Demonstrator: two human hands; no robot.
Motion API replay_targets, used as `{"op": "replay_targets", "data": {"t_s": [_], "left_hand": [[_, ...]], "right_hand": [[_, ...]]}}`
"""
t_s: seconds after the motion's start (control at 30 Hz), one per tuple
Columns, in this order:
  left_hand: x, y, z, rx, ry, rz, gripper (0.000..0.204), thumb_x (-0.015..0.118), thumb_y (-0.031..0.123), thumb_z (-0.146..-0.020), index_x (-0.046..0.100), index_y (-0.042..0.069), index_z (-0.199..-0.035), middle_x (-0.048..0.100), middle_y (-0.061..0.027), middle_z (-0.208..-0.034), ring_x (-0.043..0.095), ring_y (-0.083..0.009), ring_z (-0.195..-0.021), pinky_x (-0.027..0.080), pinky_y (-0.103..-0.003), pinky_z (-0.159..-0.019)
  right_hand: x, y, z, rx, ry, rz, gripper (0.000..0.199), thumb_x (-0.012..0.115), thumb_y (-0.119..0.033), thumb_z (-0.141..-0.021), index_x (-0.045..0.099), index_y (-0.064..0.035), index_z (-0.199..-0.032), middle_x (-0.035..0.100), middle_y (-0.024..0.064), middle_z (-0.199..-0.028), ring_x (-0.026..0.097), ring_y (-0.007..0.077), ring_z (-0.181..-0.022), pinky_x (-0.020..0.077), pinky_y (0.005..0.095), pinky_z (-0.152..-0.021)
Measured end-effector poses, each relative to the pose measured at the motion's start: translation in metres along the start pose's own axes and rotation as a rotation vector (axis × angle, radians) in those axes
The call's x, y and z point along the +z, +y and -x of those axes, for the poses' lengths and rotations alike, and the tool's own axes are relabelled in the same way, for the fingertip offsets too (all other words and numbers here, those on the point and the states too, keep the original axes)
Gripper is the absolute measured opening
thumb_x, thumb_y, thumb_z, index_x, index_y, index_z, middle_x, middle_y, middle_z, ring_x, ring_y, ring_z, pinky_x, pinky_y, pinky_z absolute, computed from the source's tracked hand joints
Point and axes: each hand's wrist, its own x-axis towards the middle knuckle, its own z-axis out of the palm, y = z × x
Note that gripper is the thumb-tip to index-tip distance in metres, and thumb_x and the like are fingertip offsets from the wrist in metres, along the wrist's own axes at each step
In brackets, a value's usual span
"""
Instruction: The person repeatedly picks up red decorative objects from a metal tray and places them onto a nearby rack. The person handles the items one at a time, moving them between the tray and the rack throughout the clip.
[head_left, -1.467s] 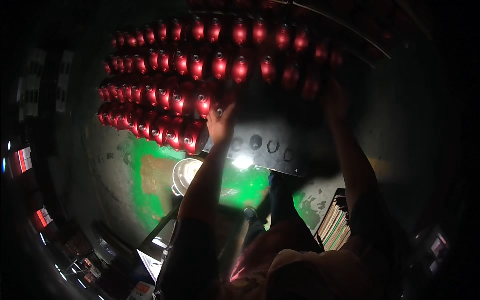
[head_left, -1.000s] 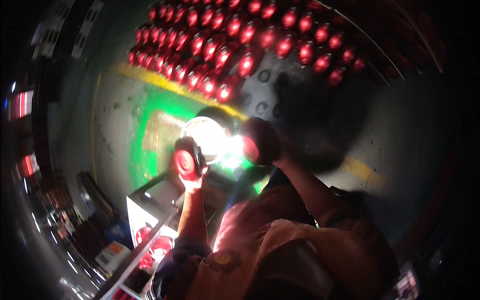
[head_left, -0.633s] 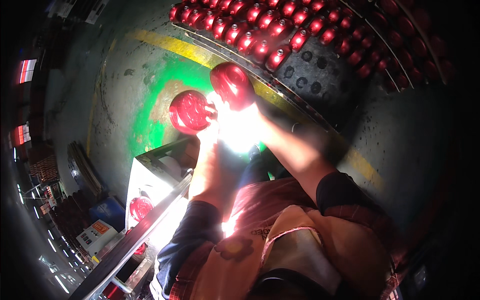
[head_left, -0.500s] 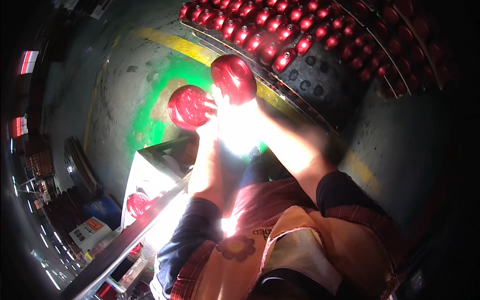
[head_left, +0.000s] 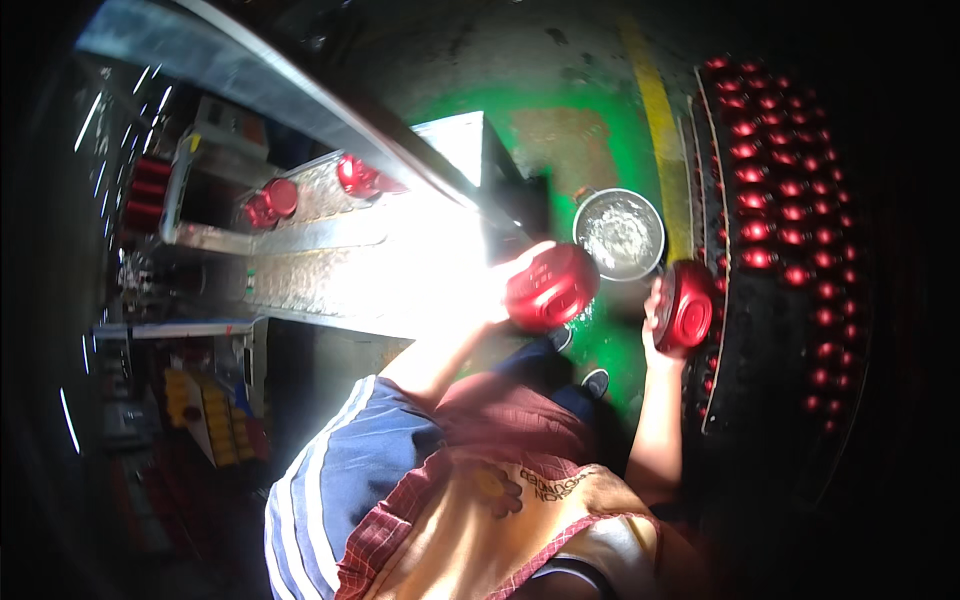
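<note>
My left hand [head_left: 517,268], washed out by glare, is closed on a shiny red rounded vessel [head_left: 552,290]. This vessel is beside the bright end of a conveyor [head_left: 330,238]. A second red vessel [head_left: 688,308], with a flat round base showing, is in my right hand [head_left: 656,325], whose fingers wrap its left side. The two vessels are held apart. Between and beyond them a round silver pan [head_left: 640,268] is seen from above, with a bright shiny inside. Several more red vessels [head_left: 280,198] lie on the conveyor.
On the right a long dark rack [head_left: 715,200] bears rows of red vessels [head_left: 757,200]. A metal beam [head_left: 290,85] crosses the upper left, above the conveyor. Yellow pieces [head_left: 205,415] are stacked at lower left. A yellow line [head_left: 655,110] runs along the green floor.
The view has swung left, toward the conveyor. The two red vessels, close together before, are now wide apart, one in each hand. The silver pan has come into sight.
</note>
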Motion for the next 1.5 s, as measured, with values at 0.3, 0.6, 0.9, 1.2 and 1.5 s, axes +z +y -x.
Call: {"op": "replay_targets", "data": {"t_s": [0.3, 0.6, 0.9, 1.2, 1.5], "left_hand": [[-0.21, 0.093, 0.224, 0.418, 0.456, -0.714, 0.047, 0.068, 0.024, -0.093, 0.058, 0.006, -0.135, 0.061, -0.0108, -0.132, 0.06, -0.0218, -0.117, 0.048, -0.036, -0.103], [-0.324, 0.167, 0.209, 0.624, 1.176, -1.429, 0.053, 0.076, 0.027, -0.08, 0.062, 0.035, -0.131, 0.049, -0.0151, -0.138, 0.054, -0.0364, -0.119, 0.051, -0.045, -0.096], [-0.318, 0.127, 0.197, 0.642, 1.135, -1.303, 0.067, 0.078, 0.02, -0.077, 0.056, 0.036, -0.139, 0.03, -0.0257, -0.153, 0.043, -0.0449, -0.129, 0.041, -0.047, -0.108], [-0.025, 0.002, 0.133, 0.661, 0.147, -0.597, 0.023, 0.059, -0.004, -0.092, 0.064, -0.001, -0.114, 0.059, -0.0059, -0.116, 0.061, -0.0152, -0.102, 0.05, -0.028, -0.09], [0.251, -0.153, -0.083, 0.237, -0.296, -0.969, 0.037, 0.063, -0.005, -0.09, 0.062, 0.003, -0.126, 0.062, -0.0058, -0.118, 0.06, -0.016, -0.106, 0.048, -0.028, -0.09]], "right_hand": [[0.02, 0.251, -0.032, -0.094, 0.22, 1.088, 0.066, 0.057, -0.02, -0.09, 0.035, -0.007, -0.151, 0.042, 0.0143, -0.149, 0.048, 0.0296, -0.132, 0.043, 0.048, -0.11], [-0.077, 0.54, -0.167, -0.165, -0.048, 2.492, 0.061, 0.074, -0.006, -0.081, 0.061, -0.0298, -0.135, 0.038, 0.0096, -0.154, 0.046, 0.035, -0.134, 0.0441, 0.0416, -0.106], [-0.101, 0.531, -0.157, -0.103, -0.26, 2.566, 0.063, 0.076, -0.008, -0.078, 0.063, -0.0321, -0.135, 0.019, 0.025, -0.161, 0.031, 0.045, -0.138, 0.0301, 0.046, -0.115], [-0.001, 0.145, 0.018, -0.688, 0.59, 2.013, 0.044, 0.067, 0.002, -0.085, 0.063, -0.0084, -0.128, 0.056, 0.013, -0.128, 0.056, 0.0266, -0.121, 0.0481, 0.0382, -0.098], [0.098, -0.257, 0.226, -1.318, 1.532, 2.051, 0.057, 0.078, -0.01, -0.08, 0.059, -0.0176, -0.133, 0.059, 0.0156, -0.119, 0.059, 0.0324, -0.11, 0.0502, 0.0395, -0.093]]}}
